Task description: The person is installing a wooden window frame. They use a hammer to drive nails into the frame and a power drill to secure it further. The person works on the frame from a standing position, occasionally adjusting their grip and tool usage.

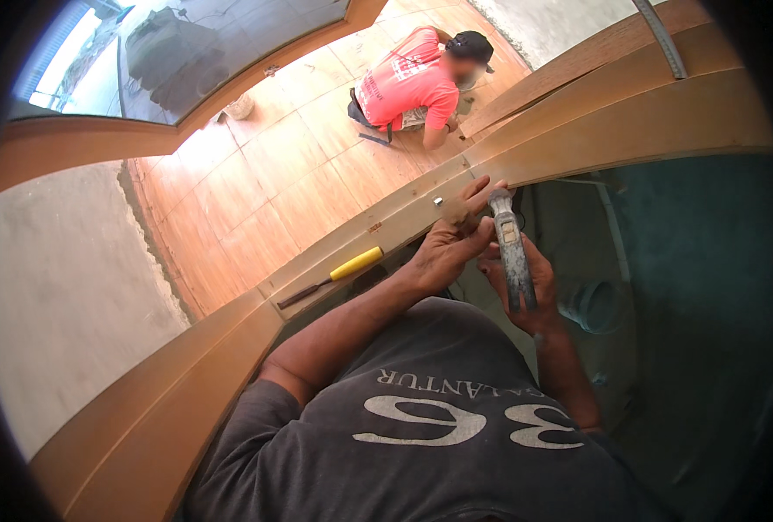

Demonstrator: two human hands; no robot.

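The right hand (540,280) holds a hammer (514,259). I cannot tell if the left hand (446,250) holds anything. A chisel (352,264) lies on brown wood (400,221) by the tiled floor (260,204).

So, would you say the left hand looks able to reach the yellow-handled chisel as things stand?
Probably yes: the yellow-handled chisel lies uncovered on the wooden frame, near the left forearm, and nothing visible blocks the left hand.
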